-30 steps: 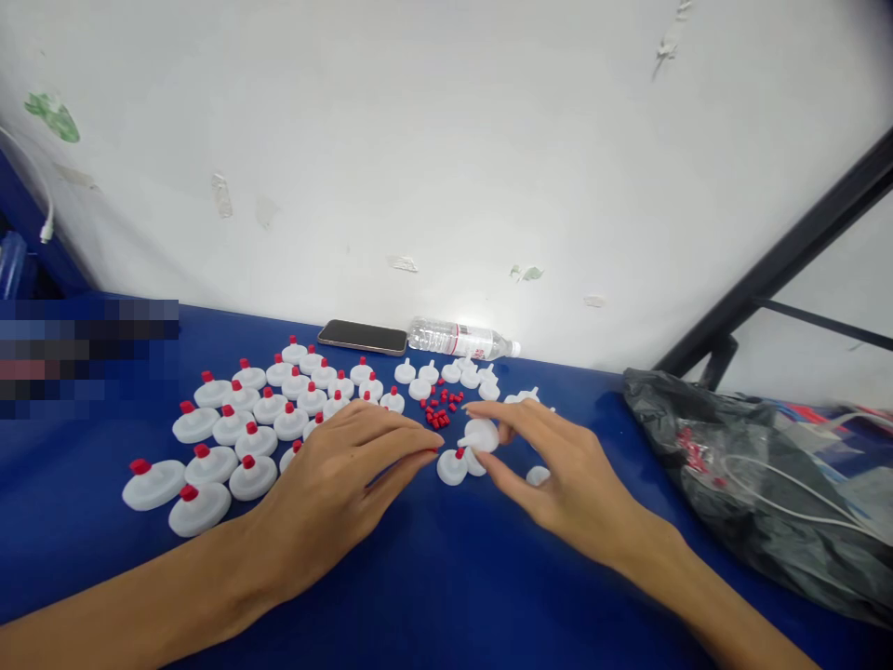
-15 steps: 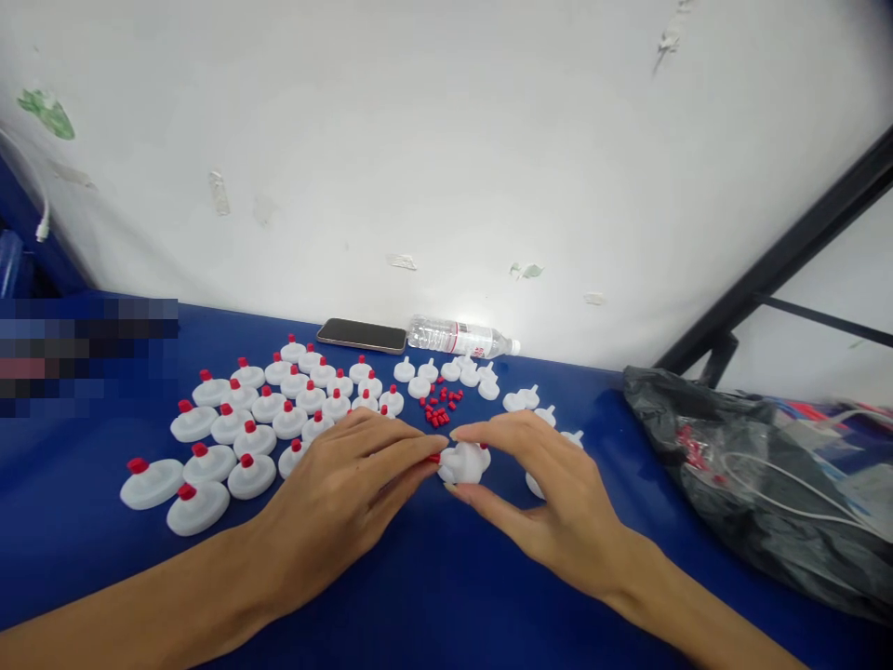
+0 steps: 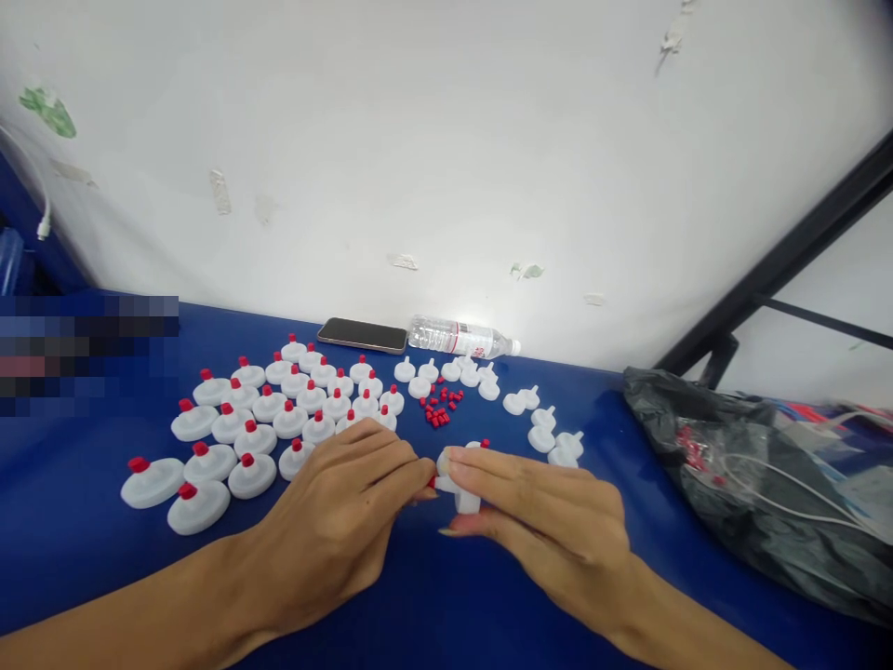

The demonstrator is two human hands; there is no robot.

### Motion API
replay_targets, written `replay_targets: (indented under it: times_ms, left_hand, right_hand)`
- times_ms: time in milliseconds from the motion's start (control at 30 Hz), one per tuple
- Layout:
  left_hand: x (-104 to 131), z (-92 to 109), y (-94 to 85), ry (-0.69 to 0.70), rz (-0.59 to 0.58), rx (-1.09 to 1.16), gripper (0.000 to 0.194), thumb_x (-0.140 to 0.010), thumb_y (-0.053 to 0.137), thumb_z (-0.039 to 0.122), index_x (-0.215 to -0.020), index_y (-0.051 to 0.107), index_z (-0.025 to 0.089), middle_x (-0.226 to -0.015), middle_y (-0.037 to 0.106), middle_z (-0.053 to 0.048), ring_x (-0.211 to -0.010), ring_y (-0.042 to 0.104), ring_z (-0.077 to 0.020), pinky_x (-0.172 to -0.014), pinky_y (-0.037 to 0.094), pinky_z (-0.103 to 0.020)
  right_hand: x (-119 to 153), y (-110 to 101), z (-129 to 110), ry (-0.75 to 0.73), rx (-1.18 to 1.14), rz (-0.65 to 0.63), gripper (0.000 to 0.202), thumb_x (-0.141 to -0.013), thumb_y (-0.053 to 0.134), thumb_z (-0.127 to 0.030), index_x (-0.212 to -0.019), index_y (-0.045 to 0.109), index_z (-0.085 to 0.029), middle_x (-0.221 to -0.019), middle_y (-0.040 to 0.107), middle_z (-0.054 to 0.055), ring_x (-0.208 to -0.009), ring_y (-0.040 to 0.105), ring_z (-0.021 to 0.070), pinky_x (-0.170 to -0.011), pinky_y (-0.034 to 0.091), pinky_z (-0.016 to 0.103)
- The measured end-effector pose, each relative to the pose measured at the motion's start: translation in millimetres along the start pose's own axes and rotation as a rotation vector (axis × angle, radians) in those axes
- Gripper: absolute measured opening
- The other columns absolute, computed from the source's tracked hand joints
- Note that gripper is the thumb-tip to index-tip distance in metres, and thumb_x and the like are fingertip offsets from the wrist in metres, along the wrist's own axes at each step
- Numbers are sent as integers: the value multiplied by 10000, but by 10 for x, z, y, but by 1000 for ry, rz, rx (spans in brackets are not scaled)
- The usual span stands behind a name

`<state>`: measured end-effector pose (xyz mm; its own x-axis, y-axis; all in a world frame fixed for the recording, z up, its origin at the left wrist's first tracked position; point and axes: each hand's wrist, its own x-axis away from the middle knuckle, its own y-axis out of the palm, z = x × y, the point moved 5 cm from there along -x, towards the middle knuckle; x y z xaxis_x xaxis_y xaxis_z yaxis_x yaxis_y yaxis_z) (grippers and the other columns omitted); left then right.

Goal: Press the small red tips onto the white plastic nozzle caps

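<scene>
Between thumb and fingers, my right hand grips a white plastic spout lid, tilted so its spout points left. My left hand pinches a small red cap at the tip of that spout; the fingers mostly hide it. Just behind my right fingers, another white lid with a red tip is partly covered. Several white lids with red caps stand upright in rows to the left of my left hand. Loose red caps lie in a small pile beyond both hands.
Uncapped white spout lids stand behind and to the right. A phone and a clear bottle lie along the wall. A black plastic bag sits at the right, near a dark metal frame.
My right hand has turned over the white lid, fingers now lying across its top. Both hands have come slightly nearer to me, the red cap still at the spout.
</scene>
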<state>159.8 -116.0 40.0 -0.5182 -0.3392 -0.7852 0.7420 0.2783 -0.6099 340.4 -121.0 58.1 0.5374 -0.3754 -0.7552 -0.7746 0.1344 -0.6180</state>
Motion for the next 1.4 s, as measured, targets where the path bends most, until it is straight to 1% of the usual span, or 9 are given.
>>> replay_targets:
  times_ms: [167, 333, 467, 633, 733, 800, 933, 1167, 1400]
  left_hand:
    - [7, -3, -4, -34, 10, 29, 224, -966, 512, -33, -1028, 615, 157, -836, 719, -37, -695, 597, -156, -673, 492, -323]
    - [-50, -122, -43, -303, 64, 203, 190, -1034, 588, 131, -1136, 708, 238, -994, 770, 9, -863, 712, -127, -784, 551, -243]
    - [-100, -190, -110, -369, 78, 181, 175, -1008, 598, 122, -1083, 723, 218, -971, 738, 2, -884, 674, -139, -820, 533, -271]
    - [-48, -256, -4, -306, -119, 22, 198, -981, 502, 117, -890, 668, 173, -831, 615, -43, -826, 509, -205, -728, 443, -367]
    - [4, -262, 81, -291, -212, -29, 240, -979, 465, 126, -880, 680, 167, -860, 591, -64, -848, 478, -224, -735, 431, -387]
    - [16, -249, 106, -286, -236, -33, 252, -977, 458, 123, -889, 690, 168, -879, 581, -68, -855, 475, -227, -731, 431, -387]
    - [5, -236, 113, -279, -243, -11, 224, -985, 480, 140, -971, 702, 168, -966, 594, -76, -926, 506, -237, -780, 470, -399]
    - [44, -298, 228, -194, -338, -148, 233, -1027, 475, 150, -1081, 701, 154, -1141, 650, -118, -1179, 540, -320, -990, 503, -531]
    - [82, -332, 426, -31, -421, -371, 568, -779, 468, -81, -1305, 618, 73, -1336, 657, -158, -1379, 486, -372, -1139, 411, -545]
  right_hand:
    - [-36, -2, -7, -8, 5, -10, 354, -967, 730, -132, -1318, 703, -169, -1248, 788, 77, -1137, 764, 153, -1054, 586, 214]
    - [-113, -48, 111, 32, 42, -52, 325, -979, 738, -279, -1286, 700, -182, -1257, 789, 69, -1116, 770, 161, -999, 597, 219]
    - [-183, -272, 410, 345, 187, -147, 290, -1056, 605, -402, -1262, 711, -229, -1108, 830, 24, -955, 799, 192, -898, 617, 299]
    - [-82, -588, 826, 688, 458, -504, 361, -1012, 590, -552, -931, 786, -260, -651, 752, -17, -578, 698, 185, -543, 453, 289]
    - [102, -590, 942, 831, 331, -785, 291, -927, 703, -548, -873, 788, -275, -673, 763, -34, -586, 699, 173, -546, 443, 273]
    - [185, -541, 951, 860, 251, -881, 164, -879, 772, -445, -849, 783, -284, -720, 778, -46, -606, 706, 168, -551, 446, 263]
    - [167, -422, 948, 782, 256, -800, 89, -902, 729, -283, -826, 776, -285, -778, 789, -29, -643, 717, 184, -577, 468, 273]
    - [87, -234, 969, 705, 315, -658, 142, -961, 707, -332, -1073, 785, -293, -782, 778, -6, -694, 725, 217, -622, 494, 307]
    - [58, -27, 850, 561, 179, -618, 144, -1023, 650, -251, -1071, 785, -258, -1102, 792, 12, -880, 733, 196, -821, 532, 327]
